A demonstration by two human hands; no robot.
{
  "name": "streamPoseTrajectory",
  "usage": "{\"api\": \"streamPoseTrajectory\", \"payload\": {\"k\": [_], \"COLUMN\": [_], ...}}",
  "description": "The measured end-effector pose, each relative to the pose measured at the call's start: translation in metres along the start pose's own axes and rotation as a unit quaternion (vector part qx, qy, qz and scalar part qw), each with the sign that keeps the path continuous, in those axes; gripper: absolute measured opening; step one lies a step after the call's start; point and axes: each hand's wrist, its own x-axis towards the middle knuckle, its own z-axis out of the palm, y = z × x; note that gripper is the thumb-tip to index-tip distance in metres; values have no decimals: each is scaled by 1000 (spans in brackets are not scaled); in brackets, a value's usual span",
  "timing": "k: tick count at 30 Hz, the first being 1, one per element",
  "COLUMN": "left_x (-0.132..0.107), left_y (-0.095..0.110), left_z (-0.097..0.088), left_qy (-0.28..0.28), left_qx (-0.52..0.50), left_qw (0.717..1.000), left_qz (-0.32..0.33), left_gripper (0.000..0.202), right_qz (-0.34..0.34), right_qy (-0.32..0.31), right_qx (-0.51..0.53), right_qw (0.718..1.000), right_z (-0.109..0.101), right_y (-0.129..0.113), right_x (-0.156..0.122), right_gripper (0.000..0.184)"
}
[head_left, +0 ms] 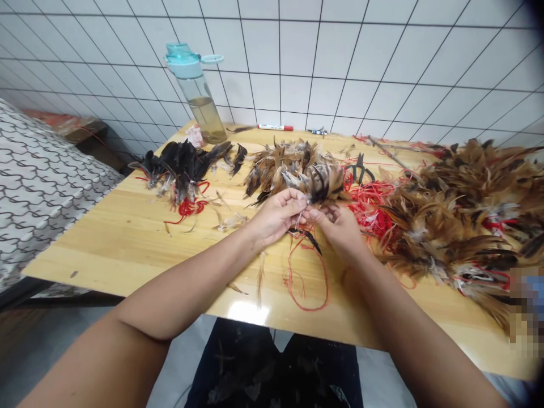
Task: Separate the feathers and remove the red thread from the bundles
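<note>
Over the middle of the wooden table, my left hand (280,214) pinches the base of a small bunch of brown and black feathers (326,180). My right hand (340,228) closes on the same base from the other side, its thumb nearly meeting my left fingers. The bunch's tips point away from me, toward the wall. Below my hands a red string (327,283) hangs or lies in a loop, with a dark feather (313,242) beside it. Just behind the bunch rests a pile of brown feathers (276,164). My fingers partly hide the bound ends.
Black feathers (185,164) lie at left with red string (191,208). Red strings (372,209), black-handled pliers (360,170) and a big heap of brown feathers (442,215) occupy the right. A water bottle (198,93) and a marker (275,127) stand near the tiled wall (297,51).
</note>
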Motion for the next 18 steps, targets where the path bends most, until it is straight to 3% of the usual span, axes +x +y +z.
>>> {"api": "streamPoseTrajectory", "payload": {"k": [6,18], "left_x": [-1,-4], "left_y": [-6,0], "left_z": [0,4], "left_qy": [1,-9], "left_qx": [62,75], "left_qw": [998,997], "left_qz": [2,-8], "left_gripper": [44,37], "right_qz": [25,44], "right_qy": [46,23], "right_qx": [138,254], "right_qw": [989,966], "right_z": [8,-4], "right_y": [-7,-12], "right_x": [-6,1], "right_gripper": [35,39]}}
